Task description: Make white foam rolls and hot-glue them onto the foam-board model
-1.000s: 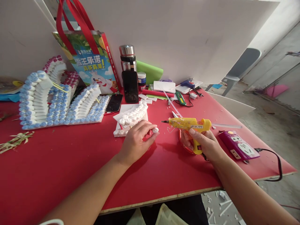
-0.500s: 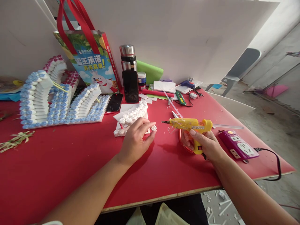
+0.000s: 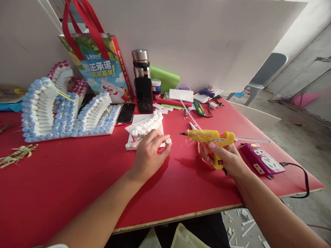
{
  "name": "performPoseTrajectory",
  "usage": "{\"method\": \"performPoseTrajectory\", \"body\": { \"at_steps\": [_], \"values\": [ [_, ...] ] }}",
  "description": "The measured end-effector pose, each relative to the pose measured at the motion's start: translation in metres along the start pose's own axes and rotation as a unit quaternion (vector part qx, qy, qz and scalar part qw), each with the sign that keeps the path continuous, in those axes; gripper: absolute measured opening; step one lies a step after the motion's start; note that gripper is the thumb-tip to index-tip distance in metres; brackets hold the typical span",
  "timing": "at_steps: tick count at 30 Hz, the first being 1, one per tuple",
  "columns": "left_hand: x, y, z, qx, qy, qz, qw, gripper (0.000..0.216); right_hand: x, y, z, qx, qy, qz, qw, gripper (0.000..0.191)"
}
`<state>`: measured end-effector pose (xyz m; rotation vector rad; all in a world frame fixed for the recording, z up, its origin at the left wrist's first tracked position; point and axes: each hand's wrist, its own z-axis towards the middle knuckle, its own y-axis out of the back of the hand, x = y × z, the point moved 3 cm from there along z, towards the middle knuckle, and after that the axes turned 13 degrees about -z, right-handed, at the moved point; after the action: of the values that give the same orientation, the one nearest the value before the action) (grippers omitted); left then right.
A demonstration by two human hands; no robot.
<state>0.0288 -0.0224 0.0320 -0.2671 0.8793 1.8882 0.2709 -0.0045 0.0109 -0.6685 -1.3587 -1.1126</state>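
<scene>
Between the thumb and fingertips of my left hand point(image 3: 151, 151) is a small white rolled rosette point(image 3: 168, 141). Just behind that hand lies a white board piece point(image 3: 131, 130) with rows of similar white rosettes point(image 3: 147, 125) on it, partly hidden by my fingers. My right hand point(image 3: 224, 155) grips a yellow hot glue gun point(image 3: 210, 137) by its handle. Its nozzle points left toward the rosette, with a gap between them. A clear glue stick point(image 3: 252, 139) sticks out of the gun's back, and thin glue strands hang below the nozzle.
Blue-and-white rosette structures point(image 3: 67, 113) stand at left, beside a gift bag point(image 3: 103, 69). A steel flask point(image 3: 140, 63), phones point(image 3: 143, 95) and a green cutter point(image 3: 199, 108) lie toward the back. Scissors point(image 3: 192, 126) are behind the gun; a purple power strip point(image 3: 262, 160) sits at right.
My left hand has shifted very slightly left with the white rosette. The glue gun stays almost in the same place in my right hand.
</scene>
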Motion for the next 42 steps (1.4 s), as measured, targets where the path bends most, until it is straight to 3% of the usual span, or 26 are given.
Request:
{"method": "performPoseTrajectory", "body": {
  "at_steps": [7,12,15,19,26,29,35,42],
  "values": [
    [-0.003,0.001,0.001,0.0,0.023,-0.035,0.999,0.015,0.001,0.0,0.0,-0.004,0.007,0.005,1.0,0.033],
    [-0.002,0.001,0.003,-0.001,0.117,-0.11,0.987,0.01,0.002,0.0,0.001,-0.006,0.009,0.001,1.0,0.033],
    [0.002,0.0,0.002,-0.005,0.193,-0.182,0.964,0.012,0.0,0.002,0.001,-0.008,0.007,-0.002,1.0,0.033],
    [0.009,-0.005,-0.002,-0.022,0.304,-0.319,0.897,0.019,-0.002,0.003,0.0,-0.004,-0.002,-0.004,1.0,0.034],
    [0.013,-0.017,-0.005,-0.026,0.436,-0.556,0.707,0.019,0.002,-0.001,0.001,0.008,-0.009,0.016,1.0,0.024],
    [0.014,-0.019,-0.005,-0.03,0.467,-0.599,0.65,0.019,0.005,-0.004,0.002,0.018,-0.005,0.019,1.0,0.023],
    [0.02,-0.021,-0.008,-0.038,0.483,-0.634,0.602,0.016,0.005,-0.005,0.001,0.035,-0.015,0.022,0.999,0.022],
    [0.023,-0.022,-0.009,-0.038,0.489,-0.64,0.592,0.014,0.004,-0.006,0.001,0.044,-0.035,0.01,0.998,0.028]
  ]
}}
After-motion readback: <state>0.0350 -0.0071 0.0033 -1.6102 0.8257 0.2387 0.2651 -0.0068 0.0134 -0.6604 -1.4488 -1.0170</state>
